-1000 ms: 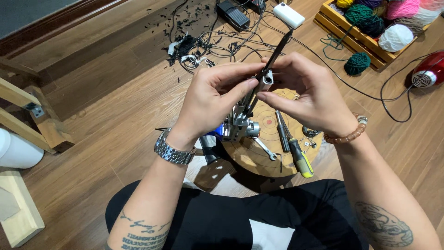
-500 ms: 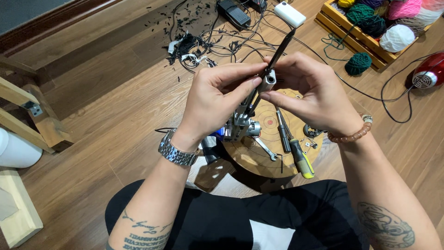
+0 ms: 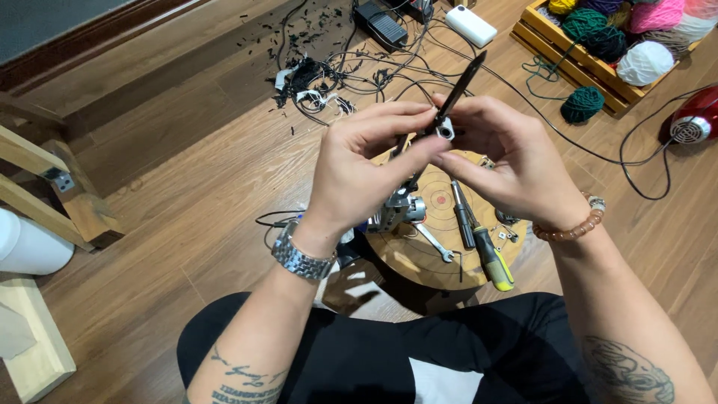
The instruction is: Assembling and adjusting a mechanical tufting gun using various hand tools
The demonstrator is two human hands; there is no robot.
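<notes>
Your left hand (image 3: 359, 168) and right hand (image 3: 516, 168) meet above your lap, both pinched shut on a slim, dark, tapered rod (image 3: 458, 88) with a small silvery metal block (image 3: 444, 132) at its lower end, held between thumbs and fingertips; the rod slants up and away from you. Your left wrist wears a linked steel watch (image 3: 302, 256), your right a beaded bracelet (image 3: 574, 227). Just below, on the wood floor, a round wooden disc (image 3: 437, 251) with ringed markings carries a yellow-handled screwdriver (image 3: 492, 258), a wrench (image 3: 435, 244) and a grey metal part (image 3: 396, 211).
</notes>
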